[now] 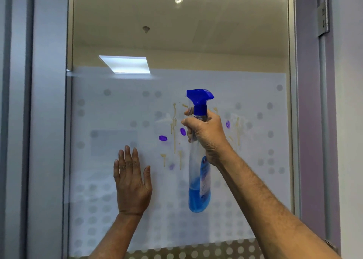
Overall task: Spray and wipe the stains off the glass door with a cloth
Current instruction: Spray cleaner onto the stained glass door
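The glass door (117, 105) fills the view, its lower half frosted with grey dots. Purple blotches (162, 138) and tan drip streaks (174, 125) mark the frosted middle. My right hand (206, 135) grips the neck of a clear spray bottle (198, 188) with a blue trigger head and blue liquid at its bottom, held upright in front of the stains, nozzle pointing at the glass. My left hand (131, 182) lies flat on the glass with fingers spread, left of the stains. No cloth is in view.
A grey metal door frame (47, 121) runs down the left. On the right stands a purple-grey frame (308, 101) with a metal hinge (323, 18) near the top. Ceiling lights show through the clear upper glass.
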A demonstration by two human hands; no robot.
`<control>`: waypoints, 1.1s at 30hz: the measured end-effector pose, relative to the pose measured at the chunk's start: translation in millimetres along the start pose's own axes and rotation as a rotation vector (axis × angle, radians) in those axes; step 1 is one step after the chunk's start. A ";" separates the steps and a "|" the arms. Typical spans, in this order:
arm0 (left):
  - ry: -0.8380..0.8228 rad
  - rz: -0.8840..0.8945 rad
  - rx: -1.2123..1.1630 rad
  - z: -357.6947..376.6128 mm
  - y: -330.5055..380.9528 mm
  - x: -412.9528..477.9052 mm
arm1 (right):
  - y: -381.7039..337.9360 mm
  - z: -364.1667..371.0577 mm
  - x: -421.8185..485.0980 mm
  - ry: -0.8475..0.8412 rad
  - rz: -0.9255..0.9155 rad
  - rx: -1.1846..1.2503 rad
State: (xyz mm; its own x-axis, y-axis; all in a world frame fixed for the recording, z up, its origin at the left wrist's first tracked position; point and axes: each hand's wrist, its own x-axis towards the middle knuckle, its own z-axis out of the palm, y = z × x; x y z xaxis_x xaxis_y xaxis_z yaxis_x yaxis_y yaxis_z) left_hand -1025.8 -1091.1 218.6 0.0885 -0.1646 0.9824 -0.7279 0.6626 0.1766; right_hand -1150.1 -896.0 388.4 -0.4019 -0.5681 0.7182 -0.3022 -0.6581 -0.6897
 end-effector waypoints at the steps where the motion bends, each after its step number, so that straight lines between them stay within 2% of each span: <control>1: -0.001 0.001 0.001 0.0 0.1 0.0 | 1.4 3.1 -1.4 -0.012 0.005 -0.014; 5: -0.014 -0.006 -0.005 -0.7 1.1 0.0 | 14.0 11.7 -14.2 -0.075 0.054 -0.073; 18: -0.014 -0.001 0.007 -0.5 1.1 -0.3 | 66.4 1.2 -82.5 -0.111 0.213 -0.214; 25: 0.004 0.004 -0.005 1.8 -0.7 -0.7 | 94.5 -26.2 -116.5 -0.045 0.259 -0.256; 33: 0.017 0.006 -0.006 4.0 -2.3 -0.8 | 113.0 -80.1 -137.5 0.223 0.287 -0.203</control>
State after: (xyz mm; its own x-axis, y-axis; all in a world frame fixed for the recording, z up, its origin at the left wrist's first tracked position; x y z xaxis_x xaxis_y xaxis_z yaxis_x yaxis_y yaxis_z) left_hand -1026.9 -1095.5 217.2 0.0957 -0.1477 0.9844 -0.7246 0.6677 0.1706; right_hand -1198.2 -852.7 204.2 -0.6657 -0.5782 0.4718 -0.3062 -0.3649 -0.8793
